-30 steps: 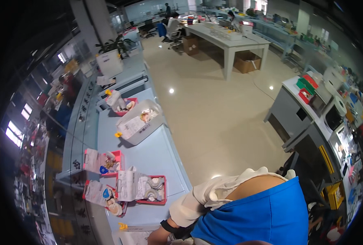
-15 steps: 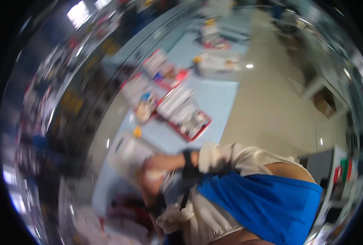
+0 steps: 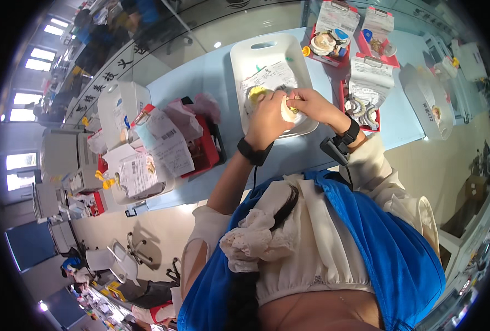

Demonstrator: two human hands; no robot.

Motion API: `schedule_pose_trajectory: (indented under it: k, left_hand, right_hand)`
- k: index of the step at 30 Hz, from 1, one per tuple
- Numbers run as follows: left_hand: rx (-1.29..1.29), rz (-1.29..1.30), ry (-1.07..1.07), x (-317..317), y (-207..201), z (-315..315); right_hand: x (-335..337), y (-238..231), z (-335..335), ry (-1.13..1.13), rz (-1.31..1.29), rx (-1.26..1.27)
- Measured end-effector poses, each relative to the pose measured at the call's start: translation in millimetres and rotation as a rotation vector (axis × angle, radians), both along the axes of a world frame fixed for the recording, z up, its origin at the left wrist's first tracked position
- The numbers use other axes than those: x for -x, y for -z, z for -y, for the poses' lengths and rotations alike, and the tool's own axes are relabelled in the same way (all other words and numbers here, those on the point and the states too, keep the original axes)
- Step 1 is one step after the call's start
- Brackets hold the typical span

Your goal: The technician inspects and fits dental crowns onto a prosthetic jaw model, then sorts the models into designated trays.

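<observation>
My left hand [image 3: 268,117] is closed around a cream-coloured dental plaster model [image 3: 287,108], over the near part of a white plastic tray [image 3: 244,65]. From the other side my right hand [image 3: 315,106] grips the same model, its fingers bent against it. The hands cover much of the model. A printed paper slip [image 3: 275,76] lies in the tray, partly beneath the hands. Beside the left fingers shows a yellow piece [image 3: 256,92], whose kind I cannot make out.
To the right, red boxes hold plaster models [image 3: 323,43], clipped papers [image 3: 371,77] and a horseshoe-shaped model [image 3: 361,109]. Another white tray [image 3: 421,105] stands beyond. At left are a red box [image 3: 205,146] with papers and a white tray [image 3: 124,99]. A glass partition [image 3: 201,27] borders the blue-covered table.
The view has swung round and sharpened from a motion blur. My hands, blurred over a white tray before, now show clearly gripping the plaster model.
</observation>
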State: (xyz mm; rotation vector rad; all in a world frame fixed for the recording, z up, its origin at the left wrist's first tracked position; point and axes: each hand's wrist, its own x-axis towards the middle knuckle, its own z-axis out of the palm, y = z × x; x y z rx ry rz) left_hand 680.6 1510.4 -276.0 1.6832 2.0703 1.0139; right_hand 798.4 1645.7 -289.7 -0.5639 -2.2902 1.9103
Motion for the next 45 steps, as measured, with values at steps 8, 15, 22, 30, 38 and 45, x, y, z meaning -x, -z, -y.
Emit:
schedule_pose_trajectory:
  k: [8,15,22,30,38,45]
  left_hand:
    - [-0.042,0.028,0.002,-5.7,3.3,6.1]
    - [-0.004,0.017,-0.042,-10.6,5.7,6.3]
    - [-0.104,0.067,-0.028,-15.3,1.4,5.2]
    - [-0.110,0.014,-0.039,-21.7,-9.8,5.7]
    - [-0.085,-0.109,-0.061,-24.5,-8.4,8.0]
    - [-0.066,-0.108,-0.046,-31.1,-12.3,4.1]
  right_hand:
    - [-2.7,-11.5,-12.1,-0.092,0.168,0.272]
    - [-4.4,-3.5,-2.1,0.005,0.060,0.009]
    - [-10.4,-7.6,-16.3,-0.064,0.155,0.450]
    - [-9.9,-2.3,6.0,0.167,-0.029,0.147]
    - [-9.7,4.3,14.1,0.248,-0.129,-0.040]
    - [-15.7,2.3,6.0,0.182,-0.089,0.202]
